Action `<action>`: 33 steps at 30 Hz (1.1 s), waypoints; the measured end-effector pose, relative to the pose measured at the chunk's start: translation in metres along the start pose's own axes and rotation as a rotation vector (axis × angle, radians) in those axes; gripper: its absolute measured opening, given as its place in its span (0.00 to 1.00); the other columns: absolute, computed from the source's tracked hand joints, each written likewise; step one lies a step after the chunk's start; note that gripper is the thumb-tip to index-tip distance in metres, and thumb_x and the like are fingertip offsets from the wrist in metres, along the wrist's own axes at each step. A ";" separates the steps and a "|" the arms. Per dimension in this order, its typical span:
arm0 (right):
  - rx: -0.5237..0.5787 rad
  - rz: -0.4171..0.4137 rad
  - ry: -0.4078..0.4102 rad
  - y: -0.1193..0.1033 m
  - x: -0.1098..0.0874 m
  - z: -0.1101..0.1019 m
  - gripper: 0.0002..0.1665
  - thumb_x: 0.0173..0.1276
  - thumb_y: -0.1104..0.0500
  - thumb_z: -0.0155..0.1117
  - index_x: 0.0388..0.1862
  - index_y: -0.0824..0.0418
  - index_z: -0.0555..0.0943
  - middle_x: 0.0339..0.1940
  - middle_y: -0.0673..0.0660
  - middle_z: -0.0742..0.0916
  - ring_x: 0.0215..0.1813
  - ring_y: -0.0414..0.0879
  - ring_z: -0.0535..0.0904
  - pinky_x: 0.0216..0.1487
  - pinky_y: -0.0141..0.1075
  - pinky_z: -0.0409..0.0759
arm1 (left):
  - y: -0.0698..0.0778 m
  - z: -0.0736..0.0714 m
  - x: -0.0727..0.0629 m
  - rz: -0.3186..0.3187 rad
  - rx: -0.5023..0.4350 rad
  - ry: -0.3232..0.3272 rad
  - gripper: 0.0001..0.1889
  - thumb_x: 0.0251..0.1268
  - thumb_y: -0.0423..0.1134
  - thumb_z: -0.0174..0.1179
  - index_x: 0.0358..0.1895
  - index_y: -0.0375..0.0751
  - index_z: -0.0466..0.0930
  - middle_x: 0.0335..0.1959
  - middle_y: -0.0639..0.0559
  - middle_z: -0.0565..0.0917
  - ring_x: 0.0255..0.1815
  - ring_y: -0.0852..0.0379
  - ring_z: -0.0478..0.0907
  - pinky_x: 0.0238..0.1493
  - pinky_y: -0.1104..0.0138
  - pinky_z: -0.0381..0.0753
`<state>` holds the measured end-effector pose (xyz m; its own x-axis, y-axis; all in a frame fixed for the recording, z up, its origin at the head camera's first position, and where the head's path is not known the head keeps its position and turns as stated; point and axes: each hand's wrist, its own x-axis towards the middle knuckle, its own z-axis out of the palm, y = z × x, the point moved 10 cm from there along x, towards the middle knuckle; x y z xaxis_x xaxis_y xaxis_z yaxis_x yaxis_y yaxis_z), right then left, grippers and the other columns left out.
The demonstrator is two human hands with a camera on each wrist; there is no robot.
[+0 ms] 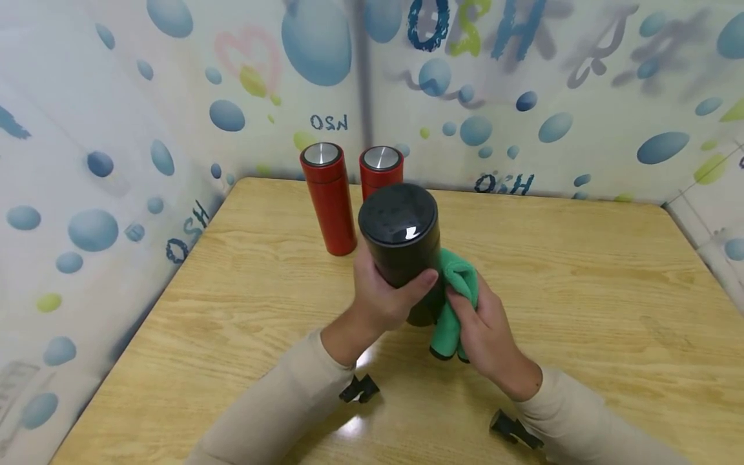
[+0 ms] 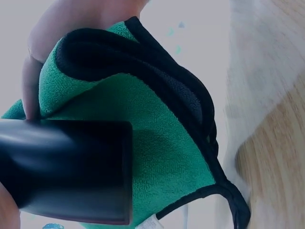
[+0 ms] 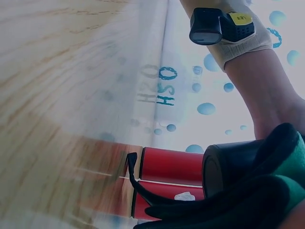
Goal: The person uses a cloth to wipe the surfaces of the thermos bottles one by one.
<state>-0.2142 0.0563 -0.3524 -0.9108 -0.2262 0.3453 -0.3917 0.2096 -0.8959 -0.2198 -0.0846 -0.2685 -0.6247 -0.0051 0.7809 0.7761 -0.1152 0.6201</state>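
My left hand [image 1: 380, 294] grips a black cylindrical flask [image 1: 407, 258] by its side, thumb across the front, holding it tilted above the table. In my right hand [image 1: 485, 329] is a green cloth [image 1: 459, 290] with black edging, pressed against the flask's right side. The left wrist view shows the flask's end [image 2: 86, 171] in front of the spread cloth [image 2: 162, 148], with right-hand fingers [image 2: 32, 88] behind the fold. From the right wrist, the flask's base [image 3: 214, 169] appears beside the cloth's dark edge [image 3: 205, 210]. Part of the left palm is hidden behind the flask.
Two red flasks with silver-topped lids, a left one [image 1: 331, 206] and a right one [image 1: 380, 169], stand upright behind the black flask. The wooden table [image 1: 581, 290] meets a patterned wall covering [image 1: 494, 123] at the back. A wrist camera [image 1: 359, 389] sits below the left sleeve.
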 end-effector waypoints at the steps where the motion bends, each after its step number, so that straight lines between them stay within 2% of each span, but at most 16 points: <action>1: -0.001 -0.005 0.001 0.000 0.000 0.000 0.23 0.81 0.62 0.44 0.72 0.64 0.67 0.58 0.58 0.81 0.51 0.39 0.79 0.55 0.25 0.77 | 0.000 0.000 0.000 0.002 0.000 0.000 0.46 0.61 0.62 0.63 0.62 0.21 0.59 0.54 0.24 0.73 0.56 0.50 0.75 0.62 0.55 0.77; 8: -0.004 -0.014 -0.018 0.001 0.002 0.001 0.25 0.81 0.62 0.44 0.74 0.61 0.65 0.63 0.57 0.80 0.57 0.39 0.78 0.58 0.24 0.76 | 0.000 0.002 0.000 0.003 0.011 -0.008 0.46 0.59 0.62 0.64 0.62 0.22 0.61 0.54 0.26 0.75 0.56 0.48 0.76 0.63 0.53 0.76; 12: -0.026 0.000 -0.039 0.003 0.003 0.003 0.24 0.81 0.61 0.44 0.73 0.61 0.66 0.63 0.57 0.80 0.57 0.38 0.78 0.57 0.25 0.76 | 0.000 0.001 -0.003 -0.004 0.002 -0.004 0.47 0.59 0.63 0.65 0.62 0.22 0.59 0.54 0.25 0.74 0.57 0.49 0.76 0.64 0.54 0.76; 16: -0.032 -0.004 -0.041 0.002 0.003 0.003 0.24 0.80 0.62 0.45 0.73 0.63 0.66 0.62 0.59 0.81 0.58 0.38 0.78 0.57 0.25 0.77 | 0.001 -0.001 -0.006 0.015 -0.017 0.008 0.47 0.59 0.62 0.65 0.62 0.20 0.58 0.53 0.22 0.73 0.57 0.50 0.75 0.63 0.54 0.76; 21: -0.013 -0.024 -0.023 -0.001 0.003 0.001 0.24 0.80 0.63 0.46 0.72 0.63 0.67 0.60 0.59 0.82 0.55 0.39 0.79 0.56 0.25 0.77 | 0.003 -0.001 -0.003 0.041 -0.020 0.001 0.47 0.60 0.60 0.65 0.61 0.19 0.59 0.52 0.22 0.73 0.57 0.50 0.76 0.63 0.53 0.76; 27: -0.016 -0.009 -0.017 0.002 0.000 0.000 0.24 0.80 0.63 0.45 0.72 0.63 0.67 0.58 0.59 0.82 0.52 0.37 0.80 0.54 0.24 0.78 | -0.002 0.000 -0.004 0.026 0.046 0.007 0.46 0.58 0.62 0.65 0.62 0.22 0.61 0.52 0.25 0.76 0.56 0.49 0.77 0.64 0.54 0.76; 33: 0.008 -0.042 -0.022 -0.002 0.002 0.000 0.23 0.80 0.63 0.45 0.71 0.64 0.67 0.58 0.59 0.82 0.53 0.37 0.80 0.53 0.25 0.79 | 0.003 0.002 -0.004 0.036 0.029 -0.002 0.47 0.59 0.61 0.65 0.62 0.21 0.58 0.53 0.24 0.74 0.57 0.48 0.76 0.64 0.53 0.76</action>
<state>-0.2156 0.0553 -0.3500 -0.8906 -0.2556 0.3763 -0.4282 0.1922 -0.8830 -0.2147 -0.0831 -0.2699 -0.5963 -0.0065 0.8027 0.8001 -0.0861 0.5937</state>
